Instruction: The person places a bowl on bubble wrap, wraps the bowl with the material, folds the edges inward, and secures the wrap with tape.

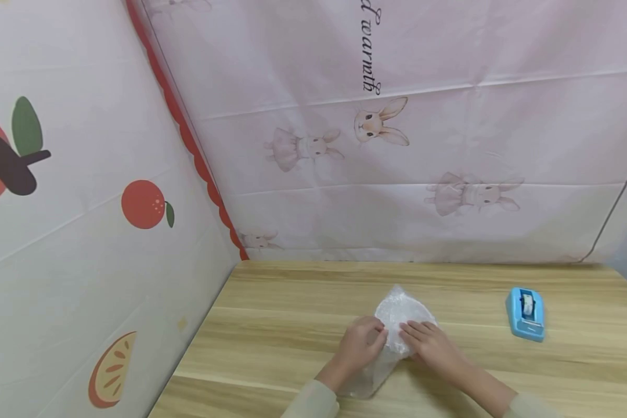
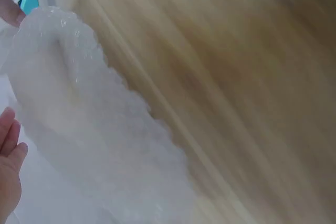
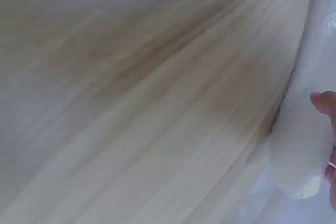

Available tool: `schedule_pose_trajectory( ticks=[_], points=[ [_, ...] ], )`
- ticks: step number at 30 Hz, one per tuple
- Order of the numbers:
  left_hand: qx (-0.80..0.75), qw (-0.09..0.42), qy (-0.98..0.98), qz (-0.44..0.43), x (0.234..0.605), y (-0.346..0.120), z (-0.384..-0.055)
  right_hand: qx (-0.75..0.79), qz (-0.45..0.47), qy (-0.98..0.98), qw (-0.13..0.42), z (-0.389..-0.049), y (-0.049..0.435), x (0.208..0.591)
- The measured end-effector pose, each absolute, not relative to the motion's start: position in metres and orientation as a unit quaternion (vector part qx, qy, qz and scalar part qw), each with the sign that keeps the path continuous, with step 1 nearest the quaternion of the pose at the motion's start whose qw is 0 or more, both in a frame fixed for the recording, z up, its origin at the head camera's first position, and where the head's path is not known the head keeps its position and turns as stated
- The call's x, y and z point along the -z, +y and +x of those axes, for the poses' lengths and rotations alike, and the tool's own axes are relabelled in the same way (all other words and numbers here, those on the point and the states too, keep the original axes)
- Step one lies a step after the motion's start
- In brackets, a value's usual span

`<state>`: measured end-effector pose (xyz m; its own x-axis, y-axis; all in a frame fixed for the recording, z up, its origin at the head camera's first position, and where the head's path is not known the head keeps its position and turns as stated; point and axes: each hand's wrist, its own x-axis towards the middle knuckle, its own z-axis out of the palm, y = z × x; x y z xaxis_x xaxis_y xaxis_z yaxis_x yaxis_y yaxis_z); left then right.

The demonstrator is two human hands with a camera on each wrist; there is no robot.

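A sheet of clear bubble wrap [image 1: 363, 380] lies on the table, its upper part folded over into a rounded white bundle [image 1: 402, 316]. Whatever the bundle may contain cannot be made out. My left hand [image 1: 359, 345] is at its left side, with curled fingers and thumb pinching the wrap. Across the right side of the bundle my right hand [image 1: 439, 348] rests its nearly straight fingers. The left wrist view shows the wrap [image 2: 105, 114] up close, its edge bumpy. In the right wrist view, the right thumb [image 3: 323, 102] touches the rolled wrap.
A blue tape dispenser [image 1: 525, 313] with a roll in it stands on the wooden table [image 1: 271, 325], right of the hands. A fruit-print cloth [image 1: 83, 261] hangs on the left, and a pink rabbit-print cloth [image 1: 313, 215] covers the back.
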<state>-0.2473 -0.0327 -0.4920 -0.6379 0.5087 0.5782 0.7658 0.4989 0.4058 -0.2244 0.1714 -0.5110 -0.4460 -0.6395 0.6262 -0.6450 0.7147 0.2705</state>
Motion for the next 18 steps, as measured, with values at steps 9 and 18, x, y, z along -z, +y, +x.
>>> schedule_pose_trajectory(
  ticks=[9,18],
  points=[
    [0.221,0.186,-0.885,-0.365,0.492,-0.073,-0.256,-0.01,0.363,-0.871,0.331,-0.225,0.166,0.512],
    [0.029,0.174,-0.893,-0.415,0.503,-0.101,-0.252,-0.025,0.353,-0.893,0.278,-0.224,0.162,0.506]
  ],
)
